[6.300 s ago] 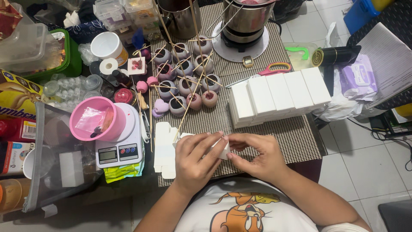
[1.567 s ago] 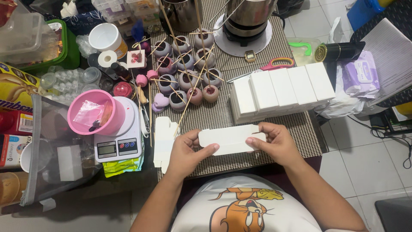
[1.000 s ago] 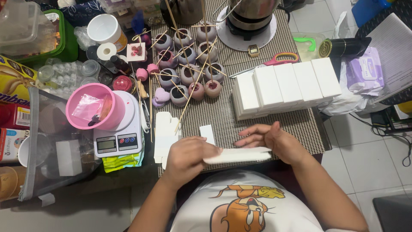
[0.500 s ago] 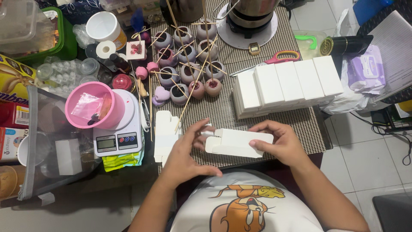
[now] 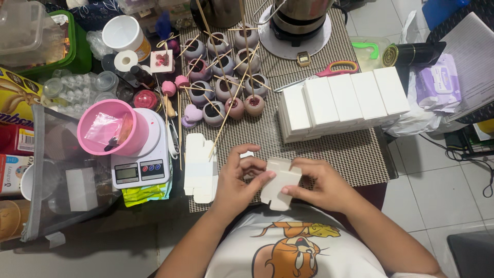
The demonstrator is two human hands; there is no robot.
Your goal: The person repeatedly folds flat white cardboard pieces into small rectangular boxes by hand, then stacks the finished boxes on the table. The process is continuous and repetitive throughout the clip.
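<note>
Both hands hold a small white cardboard box (image 5: pixel 279 181) that is partly folded up, just above the near edge of the woven table mat (image 5: pixel 329 149). My left hand (image 5: pixel 237 181) grips its left side with fingers curled over the top flap. My right hand (image 5: pixel 319 184) pinches its right side. A stack of flat white box blanks (image 5: pixel 199 167) lies on the mat just left of my left hand.
A row of several assembled white boxes (image 5: pixel 342 102) stands behind my hands. Small candle cups with wooden sticks (image 5: pixel 224 77) cluster at the back. A pink bowl (image 5: pixel 107 127) sits on a digital scale (image 5: pixel 140 164) at left. Scissors (image 5: pixel 337 68) and a metal pot (image 5: pixel 298 15) lie further back.
The flat white blank that I held stretched out between both hands has been folded up into a smaller box shape. My hands have come closer together.
</note>
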